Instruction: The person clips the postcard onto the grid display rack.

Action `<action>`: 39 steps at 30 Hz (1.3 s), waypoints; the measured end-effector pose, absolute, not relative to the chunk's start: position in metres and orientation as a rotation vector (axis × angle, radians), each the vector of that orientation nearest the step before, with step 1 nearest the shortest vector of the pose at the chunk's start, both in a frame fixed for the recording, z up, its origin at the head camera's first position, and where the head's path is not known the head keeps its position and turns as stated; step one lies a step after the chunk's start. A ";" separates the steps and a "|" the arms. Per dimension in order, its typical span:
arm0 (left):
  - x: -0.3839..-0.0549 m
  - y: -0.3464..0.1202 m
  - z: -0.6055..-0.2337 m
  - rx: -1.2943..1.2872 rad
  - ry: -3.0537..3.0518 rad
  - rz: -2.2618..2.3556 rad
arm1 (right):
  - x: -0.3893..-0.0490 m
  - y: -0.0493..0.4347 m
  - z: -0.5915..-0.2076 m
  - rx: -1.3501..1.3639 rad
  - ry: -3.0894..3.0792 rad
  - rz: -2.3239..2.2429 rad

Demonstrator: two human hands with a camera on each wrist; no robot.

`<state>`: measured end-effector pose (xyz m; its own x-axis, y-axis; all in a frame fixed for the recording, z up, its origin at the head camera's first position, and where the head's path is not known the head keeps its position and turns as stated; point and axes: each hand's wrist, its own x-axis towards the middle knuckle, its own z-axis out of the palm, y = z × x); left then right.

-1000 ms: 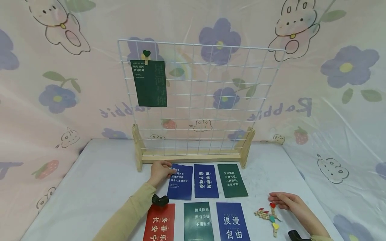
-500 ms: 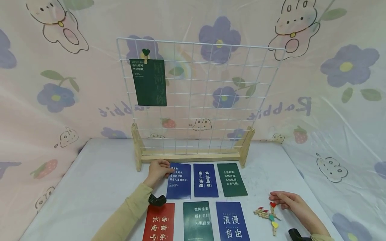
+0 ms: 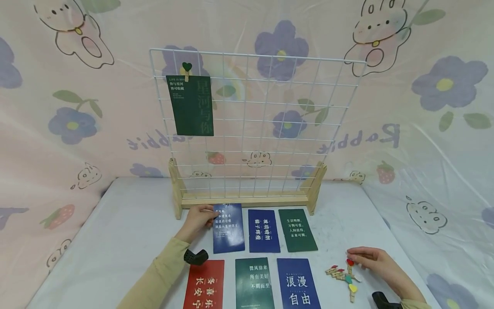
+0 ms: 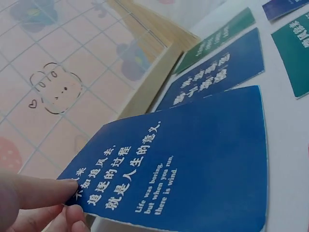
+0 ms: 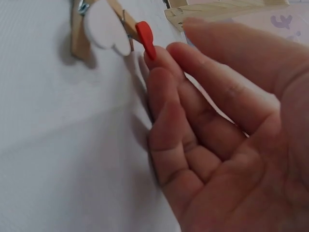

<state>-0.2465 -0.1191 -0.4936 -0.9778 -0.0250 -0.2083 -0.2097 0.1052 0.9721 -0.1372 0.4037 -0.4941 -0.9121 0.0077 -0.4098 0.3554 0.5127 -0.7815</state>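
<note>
With thumb and fingers, my left hand (image 3: pixel 196 222) pinches the left edge of a blue card (image 4: pixel 207 154) printed with white text. In the left wrist view the card's near end is lifted and its surface bows slightly. My right hand (image 3: pixel 376 262) rests on its side on the white table, fingers loosely bent and the thumb apart from them. Its fingertips lie right at a red heart (image 5: pixel 146 37) on a small wooden clothespin. More wooden heart clothespins (image 3: pixel 352 291), several in all, lie in a loose pile beside that hand.
A white wire grid (image 3: pixel 243 103) on a wooden base (image 3: pixel 247 201) stands at the back, a green card (image 3: pixel 193 111) clipped to its upper left. Other cards lie flat: blue (image 3: pixel 264 231), green (image 3: pixel 298 231), red (image 3: pixel 204 283), green (image 3: pixel 254 285) and blue (image 3: pixel 298 285).
My left hand has shifted slightly left and back, bringing the pinched blue card up toward the wooden base with its top tilted up. My right hand stays beside the clothespins.
</note>
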 end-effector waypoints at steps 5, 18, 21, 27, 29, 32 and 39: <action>-0.248 -0.121 -0.492 -0.288 2.183 2.026 | -0.137 0.407 -0.494 0.204 2.366 -1.373; -0.246 -0.126 -0.480 -0.292 2.119 2.073 | -0.139 0.406 -0.487 0.066 2.388 -1.295; -0.246 -0.126 -0.480 -0.288 2.118 2.072 | -0.139 0.407 -0.487 0.047 2.402 -1.286; -0.247 -0.126 -0.481 -0.296 2.121 2.073 | -0.141 0.409 -0.489 0.041 2.395 -1.286; -0.247 -0.125 -0.480 -0.300 2.121 2.077 | -0.143 0.409 -0.489 0.039 2.397 -1.276; -0.246 -0.124 -0.479 -0.307 2.120 2.084 | -0.144 0.410 -0.488 0.027 2.399 -1.260; -0.246 -0.122 -0.479 -0.328 2.126 2.088 | -0.144 0.410 -0.487 0.014 2.395 -1.273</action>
